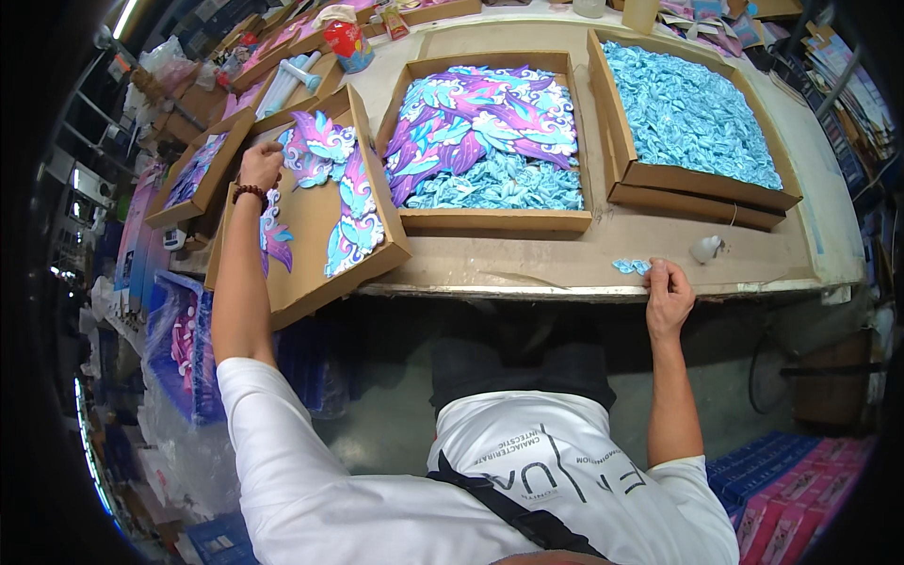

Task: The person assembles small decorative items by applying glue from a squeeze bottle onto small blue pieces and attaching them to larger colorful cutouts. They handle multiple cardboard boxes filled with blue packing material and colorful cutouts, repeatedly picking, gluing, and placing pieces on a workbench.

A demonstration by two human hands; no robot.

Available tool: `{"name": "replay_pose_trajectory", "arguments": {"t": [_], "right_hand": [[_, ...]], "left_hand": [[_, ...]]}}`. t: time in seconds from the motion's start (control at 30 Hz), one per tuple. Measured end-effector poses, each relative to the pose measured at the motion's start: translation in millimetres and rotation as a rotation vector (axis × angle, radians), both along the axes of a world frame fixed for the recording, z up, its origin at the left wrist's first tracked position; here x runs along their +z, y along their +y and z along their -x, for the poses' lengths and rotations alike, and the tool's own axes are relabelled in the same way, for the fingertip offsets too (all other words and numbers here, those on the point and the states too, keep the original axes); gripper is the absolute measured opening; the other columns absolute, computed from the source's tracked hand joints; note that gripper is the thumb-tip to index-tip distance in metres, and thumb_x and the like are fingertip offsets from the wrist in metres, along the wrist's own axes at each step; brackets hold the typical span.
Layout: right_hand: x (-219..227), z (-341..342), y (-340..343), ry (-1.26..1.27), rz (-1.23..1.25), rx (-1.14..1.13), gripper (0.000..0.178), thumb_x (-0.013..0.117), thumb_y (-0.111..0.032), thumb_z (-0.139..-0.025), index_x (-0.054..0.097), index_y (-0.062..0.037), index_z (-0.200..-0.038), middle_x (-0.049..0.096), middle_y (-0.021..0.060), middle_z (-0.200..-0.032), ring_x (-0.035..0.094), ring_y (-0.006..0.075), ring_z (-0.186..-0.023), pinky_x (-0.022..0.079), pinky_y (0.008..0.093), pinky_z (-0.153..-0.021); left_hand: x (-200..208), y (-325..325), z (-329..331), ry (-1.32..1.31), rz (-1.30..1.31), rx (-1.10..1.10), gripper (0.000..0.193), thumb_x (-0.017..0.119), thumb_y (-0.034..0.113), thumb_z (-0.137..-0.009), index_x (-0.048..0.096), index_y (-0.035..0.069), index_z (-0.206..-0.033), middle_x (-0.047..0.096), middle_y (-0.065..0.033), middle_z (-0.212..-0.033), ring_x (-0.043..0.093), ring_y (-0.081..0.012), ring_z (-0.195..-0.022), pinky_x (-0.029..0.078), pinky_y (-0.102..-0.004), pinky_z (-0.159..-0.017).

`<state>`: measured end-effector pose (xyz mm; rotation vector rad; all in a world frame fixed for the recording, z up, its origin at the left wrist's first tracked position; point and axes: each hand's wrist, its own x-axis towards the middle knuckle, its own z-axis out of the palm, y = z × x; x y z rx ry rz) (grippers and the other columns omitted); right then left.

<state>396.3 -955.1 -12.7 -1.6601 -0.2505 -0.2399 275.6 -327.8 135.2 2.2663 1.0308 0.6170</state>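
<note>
My left hand (262, 166) is over the tilted cardboard box at the left, its fingers closed together; what they hold, if anything, is hidden. Beside those fingers lies a purple, blue and white wing-shaped piece (323, 146), and similar pieces (356, 221) lie along the box's right side. My right hand (669, 294) is at the table's front edge, thumb and fingers pinching the end of a small light-blue leaf-shaped piece (629, 266). Just beyond it, a small white squeeze bottle (704, 249) with a thin tip rests on the table.
The middle cardboard tray (499, 220) holds wing-shaped pieces over small blue ones. A cardboard tray (697, 185) full of blue pieces stands at the right. Behind the left box are a red tin (348, 45) and pale tubes (287, 83). A blue crate (202, 363) stands below left.
</note>
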Motion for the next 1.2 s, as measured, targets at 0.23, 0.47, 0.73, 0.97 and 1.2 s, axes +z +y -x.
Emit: {"name": "replay_pose_trajectory", "arguments": {"t": [0.23, 0.47, 0.73, 0.97, 1.2], "right_hand": [[8.4, 2.2, -0.3, 0.043, -0.048, 0.017, 0.024, 0.059, -0.02, -0.095, 0.065, 0.0038, -0.094, 0.061, 0.0029, -0.073, 0.054, 0.0081, -0.066, 0.043, 0.0214, -0.059], [61.4, 46.2, 1.9, -0.307, 0.007, 0.215, 0.061, 0.067, -0.043, -0.086, 0.052, 0.0019, -0.124, 0.057, 0.0123, -0.119, 0.056, 0.0237, -0.106, 0.044, 0.0326, -0.092], [62.0, 79.8, -14.2, -0.027, -0.07, 0.356, 0.034, 0.068, -0.01, -0.087, 0.057, 0.003, -0.117, 0.066, 0.0074, -0.094, 0.063, 0.0127, -0.08, 0.052, 0.0245, -0.072], [21.7, 73.3, -42.9, 0.337, -0.425, 0.299, 0.033, 0.063, -0.013, -0.092, 0.053, 0.0033, -0.119, 0.063, 0.0037, -0.094, 0.057, 0.0062, -0.078, 0.048, 0.0198, -0.07], [10.9, 69.1, -43.1, 0.404, -0.51, 0.3, 0.033, 0.065, -0.017, -0.091, 0.055, 0.0026, -0.116, 0.063, 0.0017, -0.087, 0.055, 0.004, -0.071, 0.045, 0.0188, -0.063]], "left_hand": [[90.9, -131.3, 12.3, -0.158, -0.069, -0.253, 0.022, 0.065, 0.017, -0.087, 0.066, -0.003, -0.097, 0.062, -0.0039, -0.067, 0.054, -0.0078, -0.049, 0.042, -0.0217, -0.043], [89.3, -339.0, 20.1, -0.355, -0.508, -1.039, 0.011, 0.067, 0.011, -0.085, 0.064, 0.001, -0.087, 0.06, -0.0098, -0.065, 0.057, -0.0191, -0.053, 0.044, -0.0284, -0.049], [-13.3, -452.2, -37.9, -0.193, 0.021, -1.367, 0.013, 0.067, 0.014, -0.084, 0.067, 0.003, -0.091, 0.061, -0.0141, -0.067, 0.061, -0.0319, -0.059, 0.047, -0.036, -0.053], [-63.7, -454.9, -110.1, 0.028, -0.236, -1.169, 0.017, 0.061, 0.018, -0.087, 0.069, 0.004, -0.092, 0.063, -0.0173, -0.092, 0.062, -0.0355, -0.087, 0.049, -0.0436, -0.074], [-85.1, -460.0, -126.6, 0.182, -0.3, -1.152, 0.016, 0.059, 0.015, -0.084, 0.07, 0.004, -0.088, 0.062, -0.0169, -0.088, 0.061, -0.0357, -0.087, 0.048, -0.0446, -0.077]]}}
